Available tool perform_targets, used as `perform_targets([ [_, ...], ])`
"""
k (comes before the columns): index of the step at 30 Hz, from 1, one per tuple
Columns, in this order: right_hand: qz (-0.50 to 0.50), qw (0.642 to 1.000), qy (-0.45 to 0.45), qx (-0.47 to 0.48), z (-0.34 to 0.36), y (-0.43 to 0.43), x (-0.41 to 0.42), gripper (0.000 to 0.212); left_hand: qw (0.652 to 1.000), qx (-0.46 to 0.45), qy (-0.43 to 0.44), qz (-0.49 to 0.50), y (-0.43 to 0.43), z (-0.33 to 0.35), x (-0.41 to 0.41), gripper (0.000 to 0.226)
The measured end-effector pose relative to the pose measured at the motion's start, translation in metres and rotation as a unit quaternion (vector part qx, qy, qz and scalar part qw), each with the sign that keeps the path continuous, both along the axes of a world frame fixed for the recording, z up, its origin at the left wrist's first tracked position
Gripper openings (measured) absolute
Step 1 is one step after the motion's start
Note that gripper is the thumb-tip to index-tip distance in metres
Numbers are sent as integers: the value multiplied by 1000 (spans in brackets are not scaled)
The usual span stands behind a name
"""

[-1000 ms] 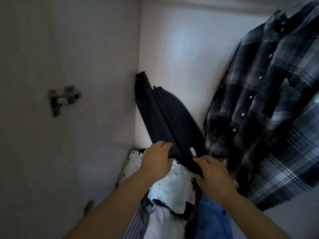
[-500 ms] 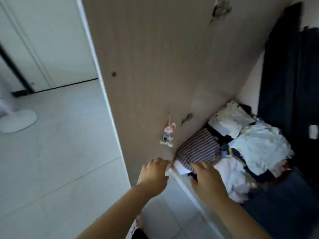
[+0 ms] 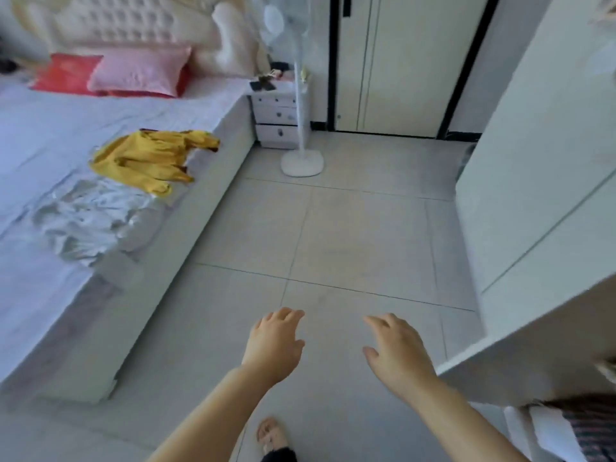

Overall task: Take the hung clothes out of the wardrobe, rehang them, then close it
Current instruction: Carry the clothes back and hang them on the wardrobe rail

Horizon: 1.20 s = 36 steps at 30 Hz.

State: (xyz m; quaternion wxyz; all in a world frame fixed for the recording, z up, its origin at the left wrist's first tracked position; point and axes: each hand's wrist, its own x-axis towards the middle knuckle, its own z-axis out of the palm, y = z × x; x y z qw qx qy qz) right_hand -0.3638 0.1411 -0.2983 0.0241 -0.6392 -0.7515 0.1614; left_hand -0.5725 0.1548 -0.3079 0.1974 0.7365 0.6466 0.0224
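Facing the bedroom floor [image 3: 350, 235], the head camera looks away from the wardrobe interior. Left hand [image 3: 275, 345] and right hand [image 3: 398, 353] both hover over the tiles, palms down, fingers loosely spread, holding nothing. Hands sit side by side, a clear gap between them, neither touching anything.

Wardrobe door [image 3: 540, 181] stands open along the right edge, pale panel running from top right down to beside the right forearm. Bottom right corner shows a bit of the wardrobe contents: striped fabric [image 3: 593, 425] and a white folded item [image 3: 550, 431], both partly cut off by the frame.

Clothes on the bed [image 3: 46, 135], left side: yellow garment [image 3: 146, 160] bunched near the mattress edge, white garment [image 3: 90, 218] crumpled just below it, the two touching or nearly so. No hangers discernible on either; blur too heavy to tell.

Two pillows at the headboard, pink [image 3: 140, 73] over red [image 3: 65, 73]. White nightstand [image 3: 276, 116] beside the bed, standing fan [image 3: 301, 161] just in front of it. One sandalled foot [image 3: 271, 435] at bottom centre.
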Motion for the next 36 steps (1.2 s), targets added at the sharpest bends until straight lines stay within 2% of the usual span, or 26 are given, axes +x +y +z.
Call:
perform_targets([
  [10,142,990,-3,8,5,176,-182,51,987,24,0,159,111,7,-181,54],
  [18,233,972,-6,4,1,303,-283,51,967,28,-18,252,200,4,-266,52],
  [26,370,929,4,0,-3,453,-388,50,920,28,-15,389,301,6,-331,53],
  [31,443,896,9,-14,3,518,-462,49,881,38,-31,471,345,17,-374,51],
  [36,484,875,5,-24,-5,566,-542,50,856,27,-35,514,382,7,-436,52],
])
